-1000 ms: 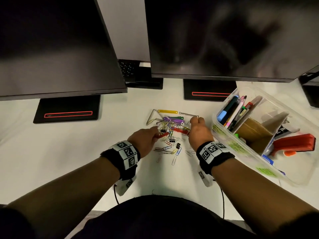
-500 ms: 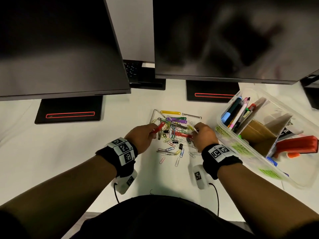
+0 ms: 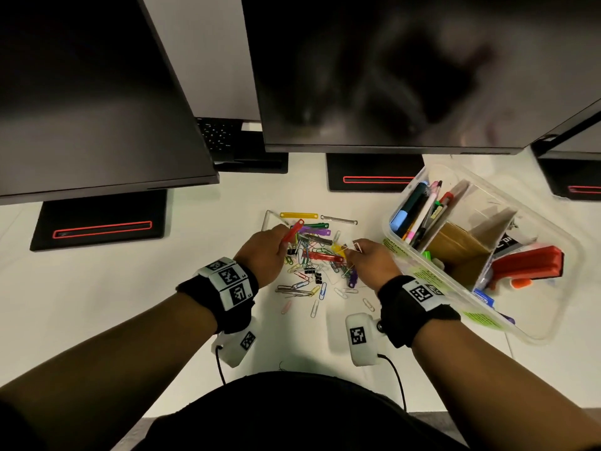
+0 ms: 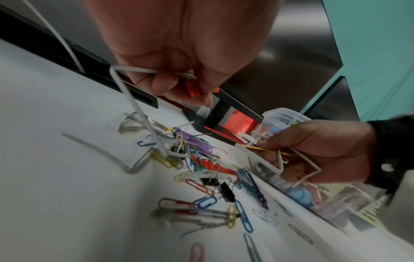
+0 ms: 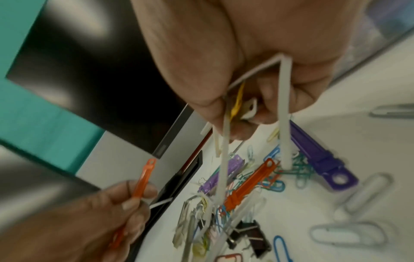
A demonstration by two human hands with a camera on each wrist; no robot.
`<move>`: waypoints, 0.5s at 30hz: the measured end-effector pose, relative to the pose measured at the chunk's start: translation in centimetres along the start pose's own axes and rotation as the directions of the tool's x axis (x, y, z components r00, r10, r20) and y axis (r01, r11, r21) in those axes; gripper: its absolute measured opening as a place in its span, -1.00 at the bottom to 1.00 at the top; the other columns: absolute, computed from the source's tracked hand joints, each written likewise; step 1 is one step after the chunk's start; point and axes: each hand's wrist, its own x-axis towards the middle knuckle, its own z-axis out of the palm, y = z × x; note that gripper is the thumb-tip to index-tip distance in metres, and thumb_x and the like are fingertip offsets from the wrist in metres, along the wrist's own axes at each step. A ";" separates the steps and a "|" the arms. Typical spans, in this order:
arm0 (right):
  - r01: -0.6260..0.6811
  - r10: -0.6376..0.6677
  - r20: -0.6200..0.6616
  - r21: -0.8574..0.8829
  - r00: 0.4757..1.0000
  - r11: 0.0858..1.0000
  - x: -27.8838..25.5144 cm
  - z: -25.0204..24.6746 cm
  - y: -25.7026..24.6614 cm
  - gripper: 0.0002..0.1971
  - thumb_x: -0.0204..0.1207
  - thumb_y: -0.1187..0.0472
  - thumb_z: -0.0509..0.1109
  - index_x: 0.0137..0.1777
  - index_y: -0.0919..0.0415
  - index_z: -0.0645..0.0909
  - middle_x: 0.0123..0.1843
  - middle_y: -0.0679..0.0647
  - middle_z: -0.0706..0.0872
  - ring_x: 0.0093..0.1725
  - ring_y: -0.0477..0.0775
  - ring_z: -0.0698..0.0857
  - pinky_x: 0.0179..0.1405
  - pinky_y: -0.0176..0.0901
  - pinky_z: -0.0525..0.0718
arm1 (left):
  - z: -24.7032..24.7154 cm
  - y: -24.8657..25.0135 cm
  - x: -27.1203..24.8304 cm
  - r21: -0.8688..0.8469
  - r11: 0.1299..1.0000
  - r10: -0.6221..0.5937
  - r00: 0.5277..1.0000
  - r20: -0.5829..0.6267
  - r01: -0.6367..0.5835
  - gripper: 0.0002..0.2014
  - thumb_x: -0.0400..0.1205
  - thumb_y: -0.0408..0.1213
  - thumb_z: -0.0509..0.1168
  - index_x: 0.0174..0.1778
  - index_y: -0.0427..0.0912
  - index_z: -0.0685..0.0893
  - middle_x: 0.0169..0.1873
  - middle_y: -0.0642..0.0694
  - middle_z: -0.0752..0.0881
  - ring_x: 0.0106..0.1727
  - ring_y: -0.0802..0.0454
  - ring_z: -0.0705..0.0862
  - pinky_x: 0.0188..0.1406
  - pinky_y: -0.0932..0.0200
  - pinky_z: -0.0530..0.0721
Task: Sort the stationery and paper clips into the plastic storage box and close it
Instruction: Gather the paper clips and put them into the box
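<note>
A heap of coloured paper clips, black binder clips and plastic fastener strips (image 3: pixel 312 265) lies on the white desk between my hands. My left hand (image 3: pixel 286 239) pinches a red fastener strip (image 3: pixel 293 230), which sticks up above the heap's left side; the left wrist view also shows a white bent prong (image 4: pixel 134 109) under its fingers. My right hand (image 3: pixel 353 250) grips a white U-shaped fastener (image 5: pixel 284 106) together with a yellow piece (image 5: pixel 237 101), just over the heap's right side. The clear plastic storage box (image 3: pixel 549 317) stands open to the right, with pens, card dividers and a red stapler in it.
Two dark monitors on black stands (image 3: pixel 100 222) overhang the back of the desk. A yellow strip (image 3: pixel 298 215) and a metal fastener (image 3: pixel 339 220) lie behind the heap. Loose clips (image 3: pixel 314 307) are scattered toward me. A purple strip (image 5: pixel 318 156) lies beside the right hand.
Both hands have risen a little off the heap. The left one now holds the red strip upright, and the right one has drawn the white fastener up out of the clips.
</note>
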 end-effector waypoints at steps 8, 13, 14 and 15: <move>0.027 -0.022 0.046 -0.121 0.999 0.992 1.3 -0.1 -1.0 -0.73 0.62 0.38 0.14 0.27 0.32 0.51 -0.09 0.28 0.65 -0.08 0.29 0.70 -0.02 0.13 0.72 | 0.5 1.5 2.5 0.028 0.998 -0.066 0.991 0.115 0.063 -0.77 0.62 -0.52 0.06 0.14 -0.23 0.47 -0.03 -0.22 0.64 -0.06 -0.15 0.62 -0.15 0.05 0.56; 0.087 -0.058 0.105 -0.302 0.993 0.949 1.8 0.3 -1.5 -0.75 0.64 0.29 0.16 0.22 0.39 0.53 0.18 0.34 0.65 0.16 0.29 0.61 -0.12 -0.23 0.35 | -1.2 0.6 4.6 0.036 0.964 -0.262 0.964 -0.054 0.264 -0.85 0.65 -0.42 0.03 0.04 -0.26 0.49 -0.18 -0.16 0.63 -0.15 -0.13 0.55 -0.20 0.08 0.48; 0.095 -0.059 0.121 -0.324 0.991 0.941 1.9 0.5 -1.6 -0.74 0.65 0.27 0.17 0.23 0.39 0.52 0.20 0.33 0.65 0.20 0.29 0.60 -0.10 -0.22 0.36 | -1.5 0.2 4.9 0.040 0.952 -0.299 0.951 -0.076 0.303 -0.80 0.68 -0.37 0.01 0.10 -0.32 0.50 -0.08 -0.25 0.66 -0.12 -0.17 0.56 -0.15 0.07 0.48; 0.108 -0.064 0.135 -0.345 0.989 0.932 2.1 0.8 -1.6 -0.73 0.65 0.25 0.17 0.25 0.39 0.52 0.22 0.33 0.65 0.22 0.30 0.60 -0.07 -0.20 0.39 | -1.8 -0.1 5.1 0.049 0.941 -0.331 0.940 -0.082 0.335 -0.75 0.70 -0.34 -0.01 0.14 -0.36 0.51 0.02 -0.31 0.67 -0.05 -0.22 0.58 -0.09 0.04 0.48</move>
